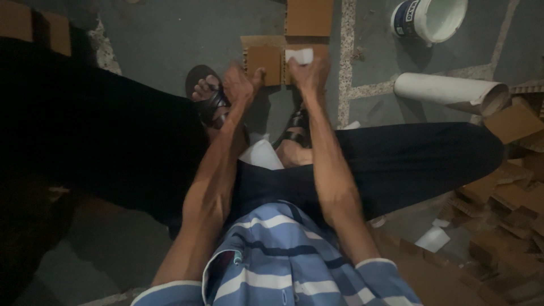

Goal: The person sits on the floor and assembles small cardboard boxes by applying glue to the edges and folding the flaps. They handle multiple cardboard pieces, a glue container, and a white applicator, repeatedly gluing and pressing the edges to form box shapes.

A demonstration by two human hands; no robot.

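Observation:
I sit low, looking down past my striped shirt and dark trousers at the grey floor. My left hand (239, 83) grips the near left edge of a brown cardboard piece (264, 62) that lies on the floor. My right hand (309, 73) presses a small white piece (299, 55), paper or tape, onto the cardboard's right part. Which one I cannot tell. A second brown cardboard piece (309, 17) lies just beyond. My sandalled feet (211, 96) rest right below the hands.
A white bucket (429, 18) stands at the top right. A white tube (450, 92) lies on its side to the right. Several brown cardboard pieces (504, 209) are heaped at the right edge, with white scraps (433, 239) nearby. More cardboard (34, 25) sits top left.

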